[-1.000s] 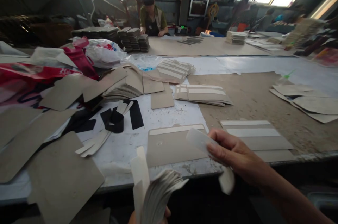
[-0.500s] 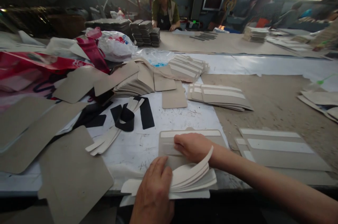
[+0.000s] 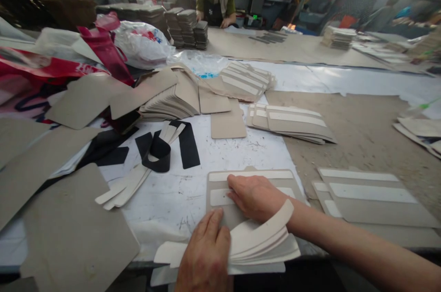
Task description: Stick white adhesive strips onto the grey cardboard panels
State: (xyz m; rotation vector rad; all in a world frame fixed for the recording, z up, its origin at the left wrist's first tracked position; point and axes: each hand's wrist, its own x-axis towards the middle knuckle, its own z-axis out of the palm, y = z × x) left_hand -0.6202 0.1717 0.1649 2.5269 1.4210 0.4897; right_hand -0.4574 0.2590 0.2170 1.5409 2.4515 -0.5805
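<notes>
The right hand (image 3: 257, 198) lies flat and released, palm down, fingers stretched leftward over a white strip (image 3: 220, 197). This strip sits across the middle of a grey card (image 3: 217, 185) near the front edge of the desk (image 3: 193, 191), and its left end shows past the fingertips. A second white strip runs along the card's top edge.

Just in front, the left hand (image 3: 206, 255) rests on a stack of white strips (image 3: 262, 241) at the desk's edge. Its fingers are flat on top, but I cannot tell whether the thumb clasps underneath. The stack's free ends fan and curl upward, touching the right wrist.
</notes>
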